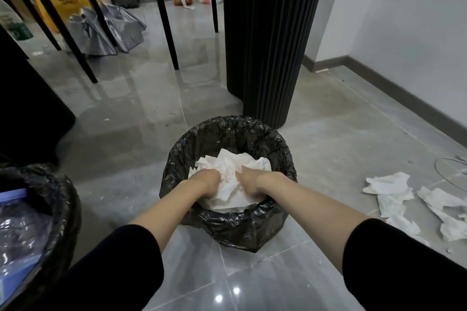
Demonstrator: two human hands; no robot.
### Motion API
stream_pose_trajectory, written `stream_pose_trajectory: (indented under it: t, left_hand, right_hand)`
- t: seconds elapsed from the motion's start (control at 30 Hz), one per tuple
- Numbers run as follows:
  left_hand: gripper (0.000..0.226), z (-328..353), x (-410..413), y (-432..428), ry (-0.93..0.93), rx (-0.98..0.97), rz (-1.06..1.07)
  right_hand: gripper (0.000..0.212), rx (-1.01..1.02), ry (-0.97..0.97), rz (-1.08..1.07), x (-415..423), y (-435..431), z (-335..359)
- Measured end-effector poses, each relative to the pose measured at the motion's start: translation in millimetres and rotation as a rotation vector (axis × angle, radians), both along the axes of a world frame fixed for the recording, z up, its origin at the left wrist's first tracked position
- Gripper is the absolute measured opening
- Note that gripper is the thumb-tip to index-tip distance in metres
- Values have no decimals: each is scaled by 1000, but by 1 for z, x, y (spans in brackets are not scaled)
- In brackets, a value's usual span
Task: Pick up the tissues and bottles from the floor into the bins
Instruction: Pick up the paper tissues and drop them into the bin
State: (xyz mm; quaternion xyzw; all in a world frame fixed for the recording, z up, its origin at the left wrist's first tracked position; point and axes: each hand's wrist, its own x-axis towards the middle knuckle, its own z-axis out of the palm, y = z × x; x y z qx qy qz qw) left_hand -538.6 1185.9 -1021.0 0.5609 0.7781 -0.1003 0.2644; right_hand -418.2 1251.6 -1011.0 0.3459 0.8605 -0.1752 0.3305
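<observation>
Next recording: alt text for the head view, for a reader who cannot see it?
The left hand and right hand grip a wad of white tissues inside a black-lined bin. Loose tissues lie on the floor right of it; a second bin stands at left.

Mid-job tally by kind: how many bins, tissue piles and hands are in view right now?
Bins: 2, the centre bin and the left bin, both black-lined.
Tissue piles: 2, the wad in the centre bin and the floor tissues to its right.
Hands: 2, the left hand and the right hand, both gripping the wad.
Total: 6.
</observation>
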Motion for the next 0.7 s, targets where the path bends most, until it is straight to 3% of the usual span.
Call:
stream_pose_trajectory:
  t: [0.2,0.43,0.7]
  left_hand:
    - [30,32,8,0,175,99,-33]
    - [34,87,43,3,291,268,-10]
    - [49,134,120,13,218,415,-119]
  right_hand:
    - [34,218,305,-114,19,-1,31]
    - [44,186,635,-327,71,-5,71]
    - [46,259,660,-478,163,-8,105]
